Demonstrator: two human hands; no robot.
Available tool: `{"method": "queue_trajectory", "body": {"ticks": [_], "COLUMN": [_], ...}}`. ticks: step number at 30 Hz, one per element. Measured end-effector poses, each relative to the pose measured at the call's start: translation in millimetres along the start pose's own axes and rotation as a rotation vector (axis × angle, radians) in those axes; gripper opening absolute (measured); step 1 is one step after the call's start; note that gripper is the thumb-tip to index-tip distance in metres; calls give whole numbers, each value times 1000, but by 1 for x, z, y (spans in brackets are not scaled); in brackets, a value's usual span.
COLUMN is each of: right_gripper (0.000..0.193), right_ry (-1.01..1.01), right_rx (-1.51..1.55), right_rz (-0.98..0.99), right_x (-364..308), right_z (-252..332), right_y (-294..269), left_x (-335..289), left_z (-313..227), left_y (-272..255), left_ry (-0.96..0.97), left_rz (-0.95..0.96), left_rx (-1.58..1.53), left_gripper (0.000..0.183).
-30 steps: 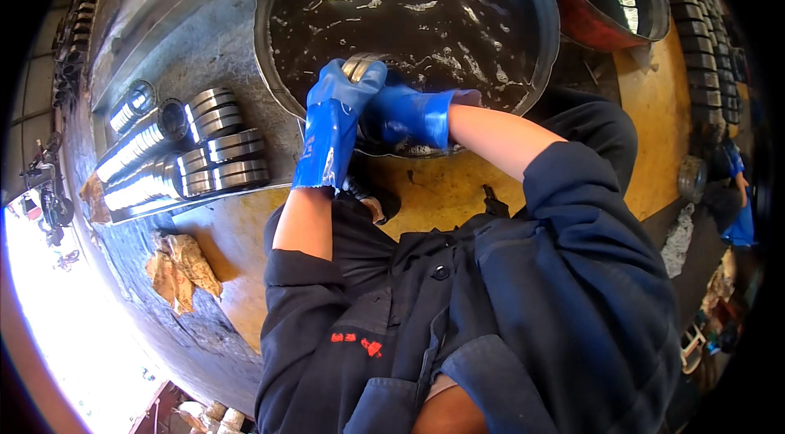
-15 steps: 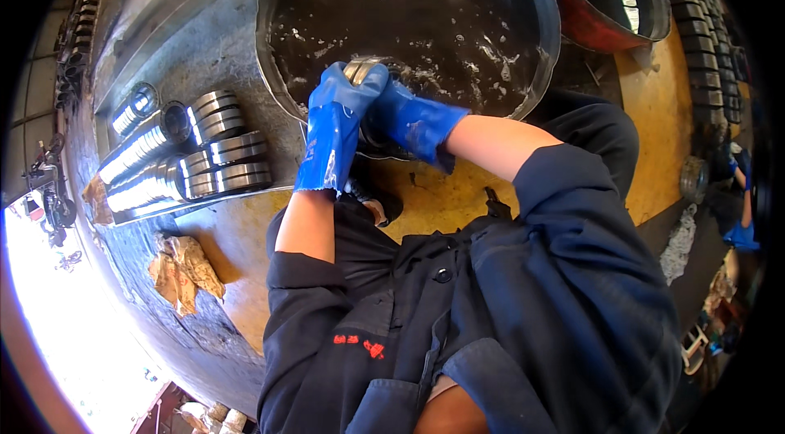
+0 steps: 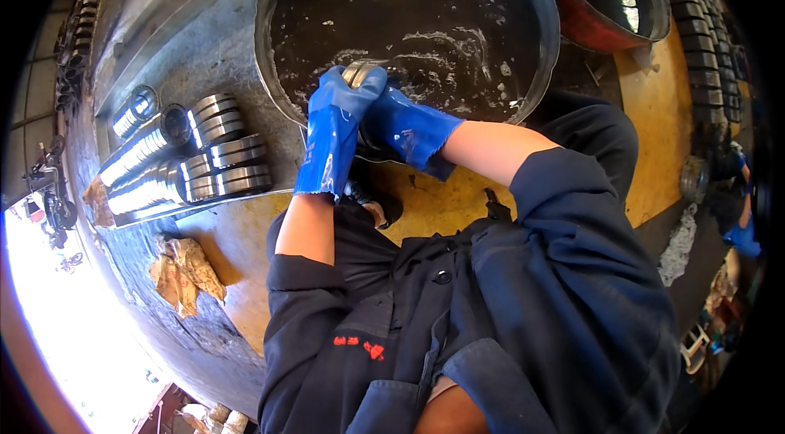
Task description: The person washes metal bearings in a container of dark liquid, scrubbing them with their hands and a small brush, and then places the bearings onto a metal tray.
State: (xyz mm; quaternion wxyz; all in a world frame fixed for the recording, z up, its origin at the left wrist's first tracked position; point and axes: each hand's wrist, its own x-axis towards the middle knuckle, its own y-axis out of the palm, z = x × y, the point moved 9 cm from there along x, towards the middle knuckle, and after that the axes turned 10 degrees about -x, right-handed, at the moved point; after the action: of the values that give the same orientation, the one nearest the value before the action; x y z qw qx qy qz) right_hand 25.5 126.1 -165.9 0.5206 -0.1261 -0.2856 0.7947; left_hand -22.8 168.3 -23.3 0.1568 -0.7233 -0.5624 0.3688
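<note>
Both my hands wear long blue rubber gloves and meet over the near rim of a large round metal tub [image 3: 263,41] of dark liquid. My left hand [image 3: 339,97] is closed round a shiny metal bearing ring [image 3: 360,71], its thumb side towards the ring. Tucked against it from the right, my right hand [image 3: 383,100] also grips the ring; some of its fingers are hidden. The ring's grooved outer side shows between the gloves, just above the liquid. Foam and ripples cover the liquid around the hands.
Rows of shiny bearing rings [image 3: 217,164] lie in a metal tray to the left. A crumpled brown paper [image 3: 186,274] lies below it. A red drum [image 3: 585,13] stands at the far right, near stacked dark rings [image 3: 703,66]. Another person's blue glove [image 3: 742,238] shows at the right rim.
Ripples and foam on the liquid have shifted into curved streaks right of my hands. My hands keep the ring in nearly the same place, with the right forearm moved slightly.
</note>
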Motion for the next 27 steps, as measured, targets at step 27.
{"method": "queue_trajectory", "body": {"ticks": [27], "right_gripper": [25], "right_ry": [210], "right_rx": [544], "right_rz": [421], "right_x": [-12], "right_z": [49], "right_y": [-43], "left_x": [27], "left_z": [13], "left_y": [15], "left_ry": [-86], "left_rz": [287], "left_rx": [-332], "left_gripper": [48]}}
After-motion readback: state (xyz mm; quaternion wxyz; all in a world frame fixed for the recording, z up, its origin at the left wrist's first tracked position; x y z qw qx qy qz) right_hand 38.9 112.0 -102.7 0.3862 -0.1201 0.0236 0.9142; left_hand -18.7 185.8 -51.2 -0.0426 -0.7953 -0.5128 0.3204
